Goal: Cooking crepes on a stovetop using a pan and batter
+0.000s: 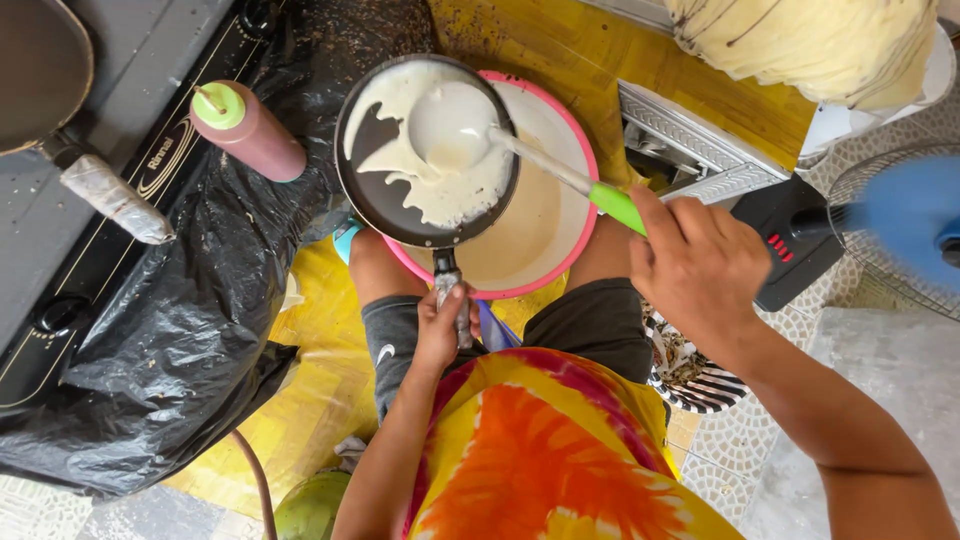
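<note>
My left hand (pixel 441 331) grips the foil-wrapped handle of a small black frying pan (pixel 378 205), held over a pink-rimmed bowl (pixel 575 240) of pale batter. White batter partly coats the pan's inside. My right hand (pixel 694 268) holds the green handle of a white ladle (pixel 450 130), whose scoop rests in the pan, tipped with batter in it. The bowl sits between my knees, below the pan.
A pink squeeze bottle (pixel 252 132) with a green cap lies on a black plastic sheet (pixel 190 300) at left, beside a gas stove (pixel 90 170) with another pan. A blue fan (pixel 905 225) stands at right. A pale stack of thin folded crepes (pixel 810 45) sits top right.
</note>
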